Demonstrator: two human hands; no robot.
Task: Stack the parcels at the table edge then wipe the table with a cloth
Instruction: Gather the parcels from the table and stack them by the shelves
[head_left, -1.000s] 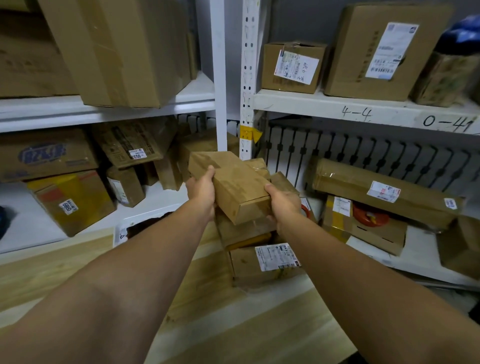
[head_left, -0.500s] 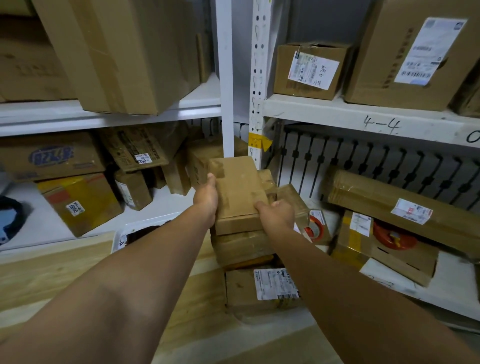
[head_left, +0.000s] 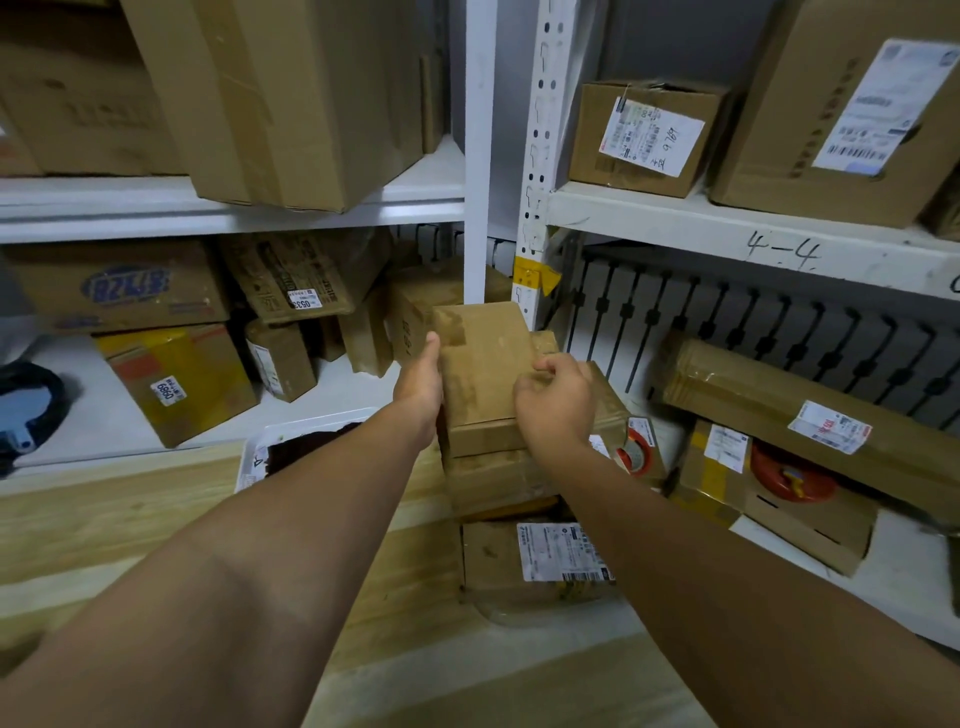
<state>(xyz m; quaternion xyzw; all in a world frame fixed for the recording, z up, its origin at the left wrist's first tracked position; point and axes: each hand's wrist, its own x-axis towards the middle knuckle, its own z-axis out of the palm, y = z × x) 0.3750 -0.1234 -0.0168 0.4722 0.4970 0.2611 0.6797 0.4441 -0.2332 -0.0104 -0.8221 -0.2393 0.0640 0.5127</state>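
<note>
Parcels sit stacked at the far edge of the wooden table (head_left: 156, 519), just right of centre in the frame: a labelled bottom parcel (head_left: 524, 561) on the tabletop, a taped middle parcel (head_left: 493, 480) on that, and a plain brown top parcel (head_left: 488, 374) crowning the pile. The left hand (head_left: 418, 387) lies flat against the top parcel's left side, fingers straight, thumb up along the edge. The right hand (head_left: 556, 400) rests on its right side with fingers curled over the upper face, seemingly gripping it. Left of the stack, a white tray (head_left: 254, 452) pokes over the table edge. Beyond, white shelving (head_left: 727, 223) fills the upper frame, crowded with cardboard boxes; a yellow box (head_left: 182, 379) stands at middle left, and a long taped carton (head_left: 810, 410) leans at middle right.
</note>
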